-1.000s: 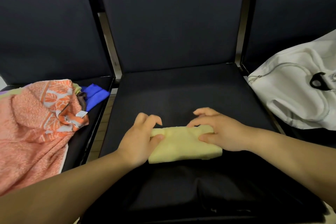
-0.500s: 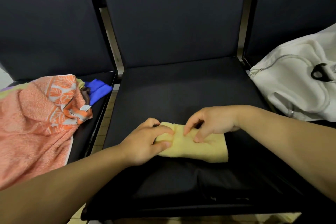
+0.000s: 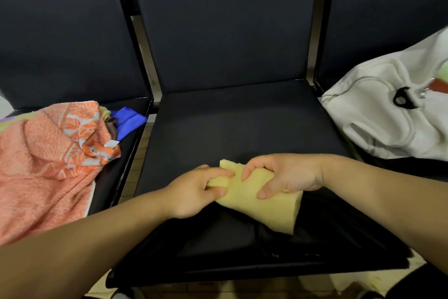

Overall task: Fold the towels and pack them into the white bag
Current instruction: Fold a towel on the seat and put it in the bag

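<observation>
The folded yellow towel (image 3: 271, 209) is over the front part of the middle chair seat (image 3: 230, 124), held between both hands. Its narrow far end points toward the seat back and its broader near end slants toward the right front. Whether any of it touches the seat cannot be told, since the hands and the towel itself cover the underside.

The left hand (image 3: 194, 192) has its grip clamped on the towel's left end, thumb below and fingers curled over the top edge, hiding that part of the cloth. The right hand's (image 3: 286, 175) grip is likewise closed on the towel's middle, fingers bent over the far edge and thumb pressed on the upper face.

Below the towel lies dark fabric (image 3: 242, 238) on the seat front, hard to separate from the black upholstery.

On the right chair rests the white bag (image 3: 388, 129), cut off by the frame edge. It has a black loop (image 3: 403, 99) near its opening, where bits of green and red show but cannot be made out.

On the left chair lies a rumpled orange towel (image 3: 48, 153), partly out of frame, covering most of a blue cloth (image 3: 128, 119).
</observation>
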{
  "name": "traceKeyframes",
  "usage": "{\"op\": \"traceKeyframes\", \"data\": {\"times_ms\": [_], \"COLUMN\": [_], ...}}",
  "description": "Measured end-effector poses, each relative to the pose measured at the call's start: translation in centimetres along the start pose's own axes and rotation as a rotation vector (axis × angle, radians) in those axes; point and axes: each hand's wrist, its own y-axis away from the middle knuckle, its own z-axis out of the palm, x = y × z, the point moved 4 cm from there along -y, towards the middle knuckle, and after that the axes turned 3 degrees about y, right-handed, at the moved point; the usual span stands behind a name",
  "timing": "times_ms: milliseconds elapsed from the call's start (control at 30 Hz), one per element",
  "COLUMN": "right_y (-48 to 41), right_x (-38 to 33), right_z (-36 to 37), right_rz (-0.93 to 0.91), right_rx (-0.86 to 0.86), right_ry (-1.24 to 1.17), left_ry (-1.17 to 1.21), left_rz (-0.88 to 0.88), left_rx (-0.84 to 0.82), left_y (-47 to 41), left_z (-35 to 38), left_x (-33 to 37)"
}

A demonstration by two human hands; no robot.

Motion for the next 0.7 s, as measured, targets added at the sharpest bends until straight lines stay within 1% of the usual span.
{"op": "traceKeyframes", "data": {"times_ms": [67, 133, 200, 300, 433, 500, 567, 700], "right_y": [1.8, 4.1, 6.7, 10.8, 16.9, 20.0, 22.9, 27.7], "right_x": [-0.3, -0.6, -0.7, -0.4, 1.0, 2.1, 3.4, 7.0], "right_z": [-0.9, -2.2, -4.0, -7.1, -11.2, -13.2, -15.1, -18.2], "right_rz": [-0.040, -0.063, -0.076, -0.107, -0.157, -0.196, -0.240, -0.317], "right_rx": [0.056, 0.115, 0.190, 0.316, 0.523, 0.631, 0.738, 0.885], "right_ry": [0.054, 0.099, 0.113, 0.055, 0.054, -0.005, -0.104, -0.327], "left_ry": [0.150, 0.227, 0.229, 0.214, 0.107, 0.091, 0.130, 0.211], "left_rz": [0.007, 0.037, 0.087, 0.164, 0.257, 0.327, 0.393, 0.469], "left_rx": [0.033, 0.065, 0.097, 0.114, 0.116, 0.135, 0.145, 0.115], "left_y": [-0.5, -1.3, -2.6, -4.8, -8.1, -9.9, -12.0, -16.0], "left_z": [0.1, -0.3, -1.4, -3.7, -5.7, -5.9, -5.6, -3.9], "left_x": [1.6, 3.8, 6.6, 11.9, 20.6, 24.7, 28.4, 35.4]}}
